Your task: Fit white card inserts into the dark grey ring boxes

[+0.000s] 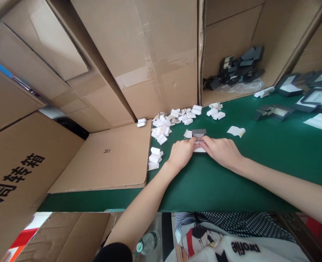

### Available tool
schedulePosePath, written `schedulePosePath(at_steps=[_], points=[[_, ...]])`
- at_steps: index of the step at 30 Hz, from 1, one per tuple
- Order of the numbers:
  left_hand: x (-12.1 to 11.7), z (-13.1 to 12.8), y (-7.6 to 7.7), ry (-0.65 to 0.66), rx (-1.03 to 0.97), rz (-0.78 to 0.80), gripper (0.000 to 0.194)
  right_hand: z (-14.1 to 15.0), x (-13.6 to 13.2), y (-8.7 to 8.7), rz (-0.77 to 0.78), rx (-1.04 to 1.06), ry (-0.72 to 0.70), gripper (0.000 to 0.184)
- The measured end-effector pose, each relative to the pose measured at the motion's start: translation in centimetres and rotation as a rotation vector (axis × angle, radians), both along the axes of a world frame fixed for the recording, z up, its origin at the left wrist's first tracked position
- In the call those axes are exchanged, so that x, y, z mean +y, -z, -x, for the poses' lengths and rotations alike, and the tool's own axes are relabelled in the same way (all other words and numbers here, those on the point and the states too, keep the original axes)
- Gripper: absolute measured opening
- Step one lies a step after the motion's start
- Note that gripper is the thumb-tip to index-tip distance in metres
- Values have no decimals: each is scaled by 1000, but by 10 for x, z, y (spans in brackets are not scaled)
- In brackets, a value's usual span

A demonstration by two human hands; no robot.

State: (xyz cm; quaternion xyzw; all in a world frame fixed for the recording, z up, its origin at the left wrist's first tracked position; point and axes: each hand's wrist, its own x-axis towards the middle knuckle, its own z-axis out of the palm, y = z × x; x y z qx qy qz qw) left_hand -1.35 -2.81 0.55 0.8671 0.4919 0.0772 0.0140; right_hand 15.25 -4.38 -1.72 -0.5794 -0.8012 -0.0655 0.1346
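Note:
A small dark grey box (198, 132) with its lid raised rests on the green table. Inside its lower half lies a white insert (200, 149). My left hand (182, 150) reaches it from the left, fingers bent and gripping at the box's middle. From the right, my right hand (221, 148) closes on the same box, with thumb and fingertips at the white insert. The fingertips of both hands meet there and partly hide the box. A loose folded white piece (188, 134) lies just left of the lid.
Many white folded pieces (161, 130) are heaped behind my left hand. A flat cardboard sheet (103, 160) covers the table's left side. Tall cartons (166, 54) stand behind. Dark boxes (242, 67) pile inside an open carton; open dark boxes (274, 112) lie to the right.

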Motion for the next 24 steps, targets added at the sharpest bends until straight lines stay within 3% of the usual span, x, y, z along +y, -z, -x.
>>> schedulePosePath(at_steps=[7, 18, 24], points=[[0, 2, 0, -1, -20, -13, 39, -2, 2, 6, -61, 63, 2, 39], [3, 3, 6, 75, -254, -106, 21, -1, 5, 2, 40, 15, 28, 39], [3, 3, 5, 38, -256, -78, 22, 5, 4, -3, 101, -72, 53, 39]])
